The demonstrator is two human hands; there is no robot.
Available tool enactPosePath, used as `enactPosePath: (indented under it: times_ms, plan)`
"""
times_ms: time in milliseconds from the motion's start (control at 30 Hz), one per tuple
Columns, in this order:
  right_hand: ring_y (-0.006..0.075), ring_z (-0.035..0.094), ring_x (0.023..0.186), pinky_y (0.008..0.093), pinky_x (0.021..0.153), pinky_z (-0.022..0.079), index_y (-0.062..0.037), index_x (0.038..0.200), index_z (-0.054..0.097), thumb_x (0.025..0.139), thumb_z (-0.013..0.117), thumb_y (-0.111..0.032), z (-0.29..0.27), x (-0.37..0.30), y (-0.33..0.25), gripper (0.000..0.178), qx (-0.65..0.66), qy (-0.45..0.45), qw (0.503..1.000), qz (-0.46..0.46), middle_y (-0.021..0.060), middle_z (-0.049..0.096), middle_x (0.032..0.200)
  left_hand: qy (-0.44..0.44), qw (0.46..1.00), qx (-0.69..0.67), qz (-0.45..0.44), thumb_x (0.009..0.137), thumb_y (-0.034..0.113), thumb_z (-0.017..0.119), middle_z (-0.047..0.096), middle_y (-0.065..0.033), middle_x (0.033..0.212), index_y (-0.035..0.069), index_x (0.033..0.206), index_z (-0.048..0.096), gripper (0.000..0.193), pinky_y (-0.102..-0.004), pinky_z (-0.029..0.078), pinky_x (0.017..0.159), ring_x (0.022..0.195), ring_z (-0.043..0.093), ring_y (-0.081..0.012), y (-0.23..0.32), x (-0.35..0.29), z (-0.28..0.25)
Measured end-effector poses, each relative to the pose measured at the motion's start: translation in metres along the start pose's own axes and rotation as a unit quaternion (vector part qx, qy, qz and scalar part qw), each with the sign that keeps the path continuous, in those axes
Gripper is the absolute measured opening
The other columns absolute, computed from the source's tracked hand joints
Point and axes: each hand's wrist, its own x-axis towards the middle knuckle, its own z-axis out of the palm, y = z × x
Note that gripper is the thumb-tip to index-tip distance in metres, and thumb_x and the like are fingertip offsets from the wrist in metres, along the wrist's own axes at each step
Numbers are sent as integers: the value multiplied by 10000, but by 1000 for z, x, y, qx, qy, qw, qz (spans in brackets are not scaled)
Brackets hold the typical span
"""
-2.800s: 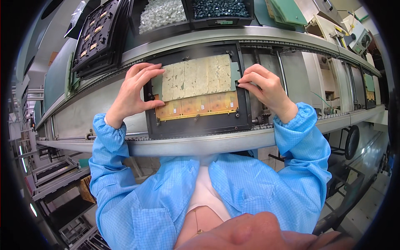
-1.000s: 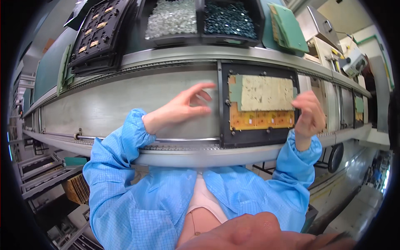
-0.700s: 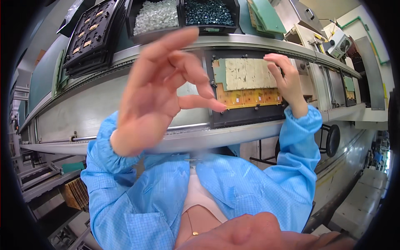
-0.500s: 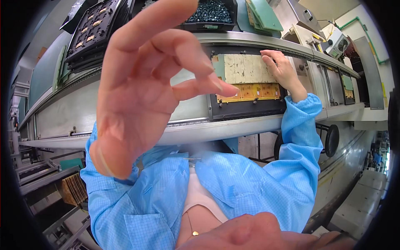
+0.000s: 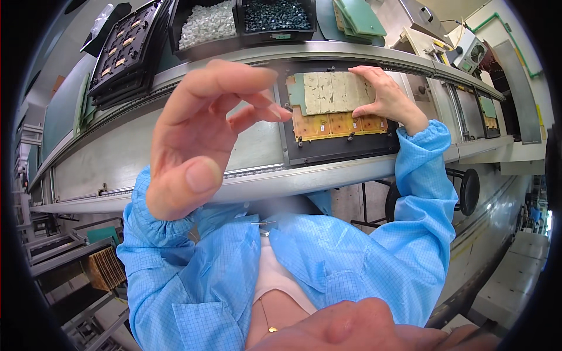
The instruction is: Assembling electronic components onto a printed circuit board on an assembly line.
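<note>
Steady the pale slab (image 5: 329,93), partly over the yellow board (image 5: 339,127) in the black frame (image 5: 345,152), with the right hand (image 5: 391,96), spread across its right end; cannot tell whether clamped or touching. Avoid knocks from the raised, empty left hand (image 5: 196,131).

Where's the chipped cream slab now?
The slab lies right of centre in the head view, within the black frame, beyond the exposed orange circuit board, the right hand at its right end.

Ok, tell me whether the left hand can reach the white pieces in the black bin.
Probably yes: the left hand looks empty, and the white pieces lie uncovered in their black bin, beyond the metal rail. Nothing visible blocks the way, though depth is unclear.
</note>
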Motion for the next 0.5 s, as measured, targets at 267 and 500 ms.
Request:
enactPosePath:
  times_ms: [267, 500]
  plan:
    - [201, 552, 1265, 371, 1097, 408, -73, 1390, 526, 842, 784, -279, -23, -6, 27, 639, 149, 107, 983, 16, 103, 615, 1331, -63, 986, 141, -70, 849, 213, 696, 543, -114, 1254, 7, 1279, 573, 493, -426, 444, 1013, 1155, 541, -256, -41, 18, -20]
    - [161, 649, 1075, 327, 944, 512, -66, 1181, 690, 940, 694, -324, 13, -16, 61, 354, 197, 260, 941, 90, 86, 680, 1183, -162, 827, 538, 8, 749, 396, 824, 511, -199, 1354, 77, 1313, 549, 704, -461, 402, 1063, 1272, 464, -386, -130, 56, -28]
